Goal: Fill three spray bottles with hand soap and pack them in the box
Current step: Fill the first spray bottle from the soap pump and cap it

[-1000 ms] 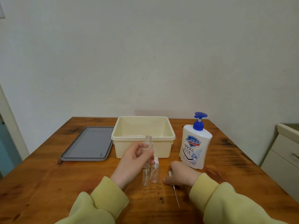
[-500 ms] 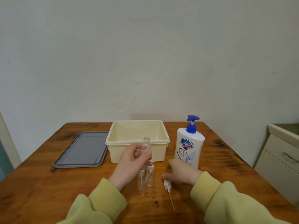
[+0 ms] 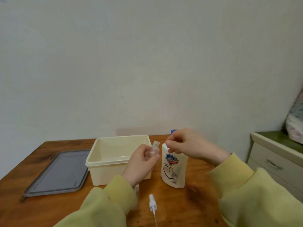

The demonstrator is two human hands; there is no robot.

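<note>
The right hand (image 3: 185, 145) has left the spray head (image 3: 152, 203) on the bench (image 3: 49, 210) and risen to the soap (image 3: 173, 169) pump, fingers curled over it; blur hides whether that grip has closed. The left hand (image 3: 141, 162) holds the open bottle (image 3: 155, 147) beside it, before the box (image 3: 114, 172), so filling looks next.

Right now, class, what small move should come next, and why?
Probably move the small bottle under the pump: the left hand holds it with its neck open, the spray head lies on the table, and the right hand is at the pump.
</note>
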